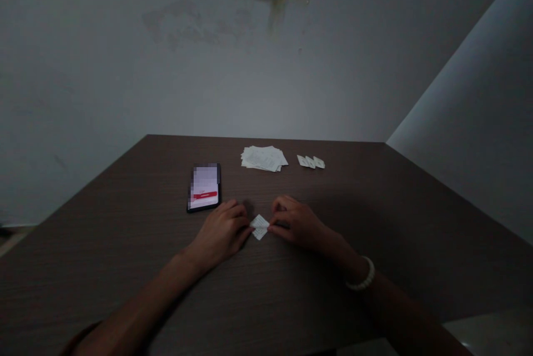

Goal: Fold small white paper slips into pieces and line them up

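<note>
- As I look down through the head camera, the small printed paper (260, 226) sits near the middle of the table (125, 222), turned so that its corners point left, right, toward the wall and toward me.
- My left hand (225, 228) has its fingers drawn narrow, with thumb and forefinger pinching the paper's left corner.
- My right hand (300, 225) mirrors it, fingers close together at the right corner; I read that as a pinch too, though the tips are small from here.
- A faint line runs across the paper between the two hands, which I take for a crease, and rows of print show on its face.
- A pale bracelet (367, 277) circles my right wrist.
- Beyond my left hand, and just beside it, a phone (205, 186) lies face up with its screen lit; part of the screen is blocked out, and a red band crosses its lower part.
- Farther off, well apart from both hands, I see a loose pile of papers (263, 158) with uneven edges.
- To the right of that pile, three small pale pieces (311, 162) lie overlapping in a row.
- Behind the table stands a grey wall (250, 84), stained yellowish near the top.
</note>
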Tool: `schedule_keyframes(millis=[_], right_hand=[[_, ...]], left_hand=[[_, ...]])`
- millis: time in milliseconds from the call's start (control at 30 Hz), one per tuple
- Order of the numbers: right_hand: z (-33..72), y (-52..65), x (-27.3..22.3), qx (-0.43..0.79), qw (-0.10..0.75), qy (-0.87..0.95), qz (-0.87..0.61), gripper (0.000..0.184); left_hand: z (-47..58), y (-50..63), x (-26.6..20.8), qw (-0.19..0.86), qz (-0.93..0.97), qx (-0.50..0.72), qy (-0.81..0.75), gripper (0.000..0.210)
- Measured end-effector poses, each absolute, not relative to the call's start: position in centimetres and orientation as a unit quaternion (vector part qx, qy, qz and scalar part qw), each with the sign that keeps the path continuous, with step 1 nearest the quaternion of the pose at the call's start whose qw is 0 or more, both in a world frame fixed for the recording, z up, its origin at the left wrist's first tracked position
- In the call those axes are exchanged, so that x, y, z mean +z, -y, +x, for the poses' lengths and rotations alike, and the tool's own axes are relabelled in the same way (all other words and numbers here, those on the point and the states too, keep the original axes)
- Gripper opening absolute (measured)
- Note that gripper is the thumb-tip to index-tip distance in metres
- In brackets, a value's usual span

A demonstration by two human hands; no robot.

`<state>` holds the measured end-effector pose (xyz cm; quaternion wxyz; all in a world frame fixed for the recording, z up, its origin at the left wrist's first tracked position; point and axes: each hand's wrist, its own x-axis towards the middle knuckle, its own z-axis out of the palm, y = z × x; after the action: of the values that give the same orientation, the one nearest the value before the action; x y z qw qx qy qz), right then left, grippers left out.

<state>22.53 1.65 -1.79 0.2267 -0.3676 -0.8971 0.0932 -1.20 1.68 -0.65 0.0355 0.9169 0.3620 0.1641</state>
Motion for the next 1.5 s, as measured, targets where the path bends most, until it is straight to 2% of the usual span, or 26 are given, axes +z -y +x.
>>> schedule_keyframes(millis=[400, 833, 1100, 1500], right_hand=[[21.4, -1.4, -1.6, 0.082, 0.223, 0.872, -0.428, 0.012], [20.7, -1.8, -2.3, 0.094, 0.239, 0.835, -0.486, 0.014], [20.6, -2.0, -2.3, 0.092, 0.22, 0.843, -0.482, 0.014], [20.9, -1.8, -2.6, 0.084, 0.262, 0.866, -0.417, 0.01]], left_hand=[[-0.9, -2.3, -1.8, 0.111, 0.863, 0.222, -0.441, 0.021], [-0.1, -2.8, -1.7, 0.112, 0.822, 0.206, -0.52, 0.017], [-0.1, -2.5, -1.6, 0.096, 0.838, 0.207, -0.496, 0.013], [0.0, -2.4, -1.9, 0.118, 0.863, 0.229, -0.435, 0.006]])
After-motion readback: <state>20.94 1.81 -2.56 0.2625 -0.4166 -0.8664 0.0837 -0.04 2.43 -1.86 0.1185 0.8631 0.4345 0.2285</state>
